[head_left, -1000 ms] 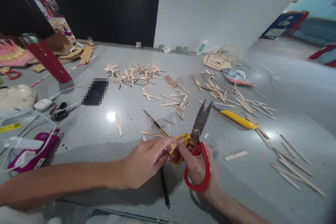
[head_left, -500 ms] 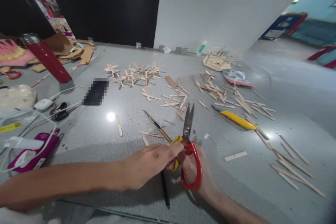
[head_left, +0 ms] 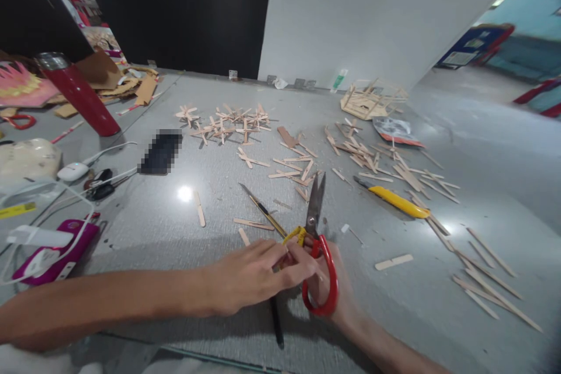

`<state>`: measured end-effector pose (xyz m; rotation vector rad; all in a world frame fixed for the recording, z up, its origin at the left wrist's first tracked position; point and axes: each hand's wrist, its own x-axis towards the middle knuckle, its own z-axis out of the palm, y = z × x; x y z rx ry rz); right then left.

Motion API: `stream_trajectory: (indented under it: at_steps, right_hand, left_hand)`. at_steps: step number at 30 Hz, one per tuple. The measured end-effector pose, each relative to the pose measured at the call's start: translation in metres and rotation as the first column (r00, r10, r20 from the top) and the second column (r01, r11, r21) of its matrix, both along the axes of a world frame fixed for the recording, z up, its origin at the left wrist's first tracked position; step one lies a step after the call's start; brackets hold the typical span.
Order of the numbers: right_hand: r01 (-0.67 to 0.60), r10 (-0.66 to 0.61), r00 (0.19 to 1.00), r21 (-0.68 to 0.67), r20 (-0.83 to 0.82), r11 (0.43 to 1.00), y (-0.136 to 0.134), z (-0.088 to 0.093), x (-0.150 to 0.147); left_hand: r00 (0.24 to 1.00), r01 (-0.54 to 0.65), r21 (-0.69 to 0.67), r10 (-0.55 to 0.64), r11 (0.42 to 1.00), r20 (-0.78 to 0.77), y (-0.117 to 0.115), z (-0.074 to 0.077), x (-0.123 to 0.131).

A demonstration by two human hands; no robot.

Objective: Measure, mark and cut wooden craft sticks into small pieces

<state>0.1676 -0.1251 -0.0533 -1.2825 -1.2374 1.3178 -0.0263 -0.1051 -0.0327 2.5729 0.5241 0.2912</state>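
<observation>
A pair of scissors (head_left: pixel 314 207) with one red and one yellow handle points away from me, its blades slightly apart. My right hand (head_left: pixel 324 280) holds it, with the red loop resting over the hand. My left hand (head_left: pixel 263 272) reaches across to the right hand's fingers, beside the yellow loop. Its thumb and fingers are drawn together there; whatever they pinch, if anything, is hidden. Under the left hand lies a craft knife (head_left: pixel 276 318) with a dark end and a gold shaft. A thin wooden stick (head_left: pixel 253 224) lies just beyond the left hand.
Several star-shaped stick pieces (head_left: pixel 221 127) and loose sticks (head_left: pixel 357 149) spread across the table (head_left: pixel 144 228). A yellow cutter (head_left: pixel 397 201) lies at right. On the left are a phone (head_left: pixel 160 152), a red flask (head_left: pixel 81 96) and a purple power strip (head_left: pixel 74 245) with cables. A stick frame (head_left: pixel 370 102) stands behind.
My left thumb and fingers have shifted right and nearer to me, over the right hand's fingers and part of the yellow loop. The scissors have barely moved.
</observation>
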Motion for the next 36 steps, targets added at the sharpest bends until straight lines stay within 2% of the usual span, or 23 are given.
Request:
stream_trajectory:
  at_steps: [2, 5, 6, 7, 8, 10, 11, 13, 15, 17, 20, 22, 24, 26, 29, 32, 36]
  right_hand:
    - [0.022, -0.022, 1.0, -0.024, -0.012, 0.999, 0.002, 0.006, -0.002]
    - [0.06, -0.062, 0.997, -0.051, -0.037, 0.997, 0.004, 0.021, -0.004]
    - [0.075, -0.077, 0.997, -0.045, -0.032, 0.996, 0.005, 0.026, -0.004]
    - [0.088, -0.089, 0.996, -0.024, -0.02, 0.996, 0.006, 0.031, -0.003]
    - [0.102, -0.102, 0.995, 0.005, -0.009, 0.995, 0.006, 0.034, -0.002]
    - [0.121, -0.121, 0.993, 0.071, 0.001, 0.99, 0.005, 0.038, -0.001]
    - [0.126, -0.126, 0.992, 0.097, -0.003, 0.987, 0.004, 0.038, 0.0]
    - [0.132, -0.13, 0.991, 0.123, -0.023, 0.983, 0.002, 0.037, 0.002]
    - [0.132, -0.128, 0.991, 0.127, -0.039, 0.983, 0.001, 0.035, 0.002]
    - [0.129, -0.12, 0.99, 0.128, -0.079, 0.983, 0.0, 0.033, 0.002]
    - [0.126, -0.103, 0.975, 0.108, -0.198, 0.986, 0.0, 0.032, 0.003]
    - [0.063, -0.039, 0.969, 0.089, -0.246, 0.994, -0.002, 0.033, 0.003]
    - [-0.038, 0.058, 0.975, 0.092, -0.215, 0.995, -0.005, 0.033, 0.005]
    - [-0.119, 0.134, 0.984, 0.125, -0.116, 0.985, -0.011, 0.032, 0.008]
    - [-0.223, 0.219, 0.975, 0.169, 0.045, 0.96, -0.02, 0.027, 0.014]
    - [-0.288, 0.269, 0.954, 0.15, 0.135, 0.946, -0.026, 0.02, 0.019]
    - [-0.322, 0.28, 0.934, 0.183, 0.224, 0.929, -0.031, 0.017, 0.02]
  left_hand:
    - [0.992, -0.051, -0.132, 0.066, 0.99, 0.105, -0.001, -0.003, 0.001]
    - [0.908, -0.237, -0.343, 0.332, 0.909, 0.254, -0.002, 0.0, 0.005]
    - [0.828, -0.33, -0.429, 0.476, 0.841, 0.296, -0.001, 0.004, 0.007]
    - [0.774, -0.359, -0.54, 0.566, 0.761, 0.284, 0.0, 0.008, 0.009]
    - [0.765, -0.338, -0.652, 0.602, 0.678, 0.229, 0.001, 0.013, 0.01]
    - [0.822, -0.203, -0.863, 0.559, 0.462, 0.106, 0.005, 0.022, 0.011]
    - [0.856, -0.135, -0.917, 0.51, 0.377, 0.084, 0.007, 0.026, 0.011]
    - [0.883, -0.075, -0.963, 0.465, 0.259, 0.056, 0.011, 0.033, 0.01]
    - [0.872, -0.092, -0.973, 0.488, 0.212, 0.024, 0.012, 0.039, 0.008]
    - [0.841, -0.134, -0.966, 0.541, 0.219, 0.006, 0.013, 0.046, 0.006]
    - [0.78, -0.176, -0.934, 0.623, 0.31, 0.059, 0.011, 0.06, 0.001]
    - [0.735, -0.195, -0.904, 0.667, 0.381, 0.123, 0.009, 0.07, -0.001]
    - [0.692, -0.218, -0.86, 0.694, 0.462, 0.198, 0.007, 0.079, -0.003]
    - [0.655, -0.223, -0.833, 0.711, 0.506, 0.256, 0.004, 0.086, -0.006]
    - [0.588, -0.241, -0.822, 0.752, 0.516, 0.3, 0.001, 0.091, -0.01]
    - [0.522, -0.232, -0.819, 0.778, 0.525, 0.351, -0.002, 0.093, -0.013]
    - [0.543, -0.2, -0.817, 0.755, 0.541, 0.367, -0.004, 0.092, -0.014]
